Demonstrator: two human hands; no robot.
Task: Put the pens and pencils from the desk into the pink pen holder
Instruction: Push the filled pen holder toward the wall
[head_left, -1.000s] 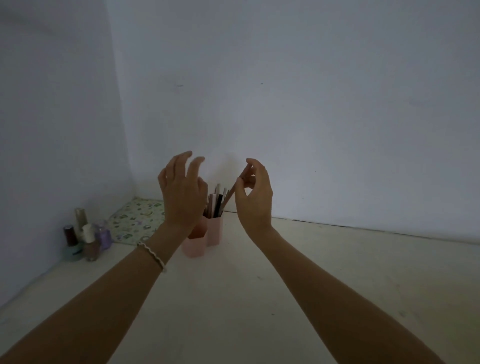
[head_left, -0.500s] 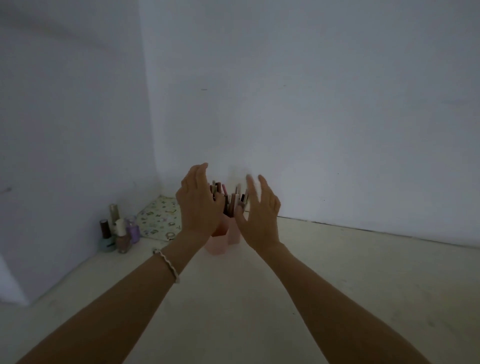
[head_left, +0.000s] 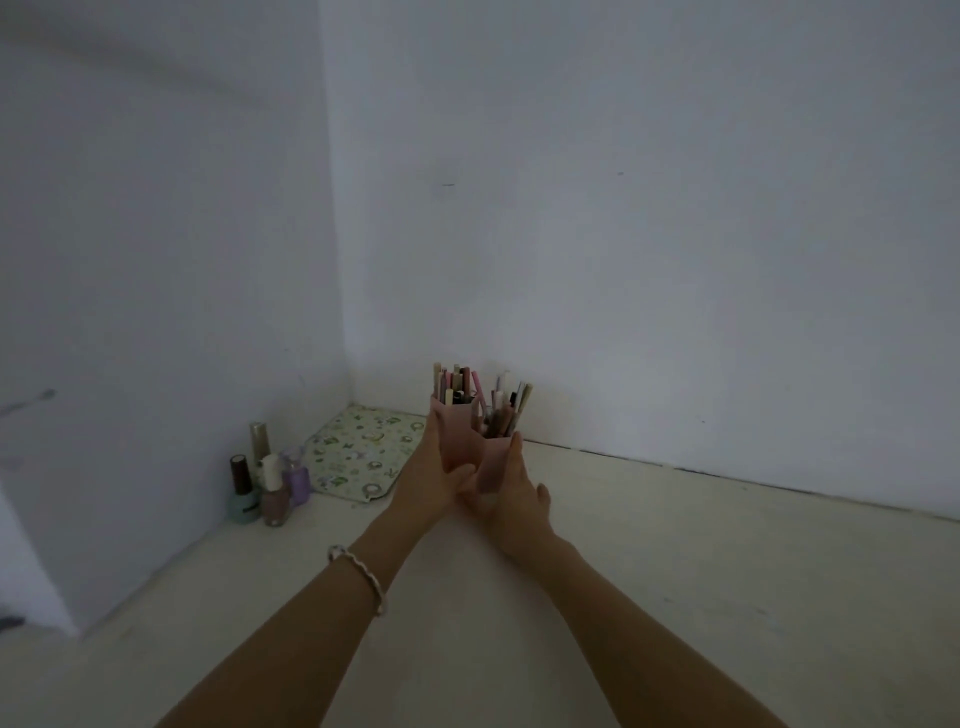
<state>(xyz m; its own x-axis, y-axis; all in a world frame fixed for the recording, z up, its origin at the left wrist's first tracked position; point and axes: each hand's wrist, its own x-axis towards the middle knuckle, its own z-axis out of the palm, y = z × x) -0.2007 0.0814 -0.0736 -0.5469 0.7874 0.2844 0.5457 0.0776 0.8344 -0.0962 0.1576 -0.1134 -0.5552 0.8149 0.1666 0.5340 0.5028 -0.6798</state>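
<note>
Standing filled between both hands: pink pen holder (head_left: 470, 441), pens and pencils (head_left: 480, 397) upright inside. Left hand (head_left: 434, 480) and right hand (head_left: 511, 496) clasp its base; no loose pens visible near them, task seemingly complete.

Pen holder (head_left: 470, 441) is sitting on table (head_left: 675, 571) near the back wall, pens (head_left: 475, 397) standing in it. Hands: left hand (head_left: 428, 480) and right hand (head_left: 511, 499) flanking it, apparently touching. Bottles (head_left: 267, 483) and mat (head_left: 358, 452) are lying left, in the corner.

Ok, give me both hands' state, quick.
Left hand: closed around the left side of the pink plastic pen holder.
Right hand: closed on its right side.
</note>
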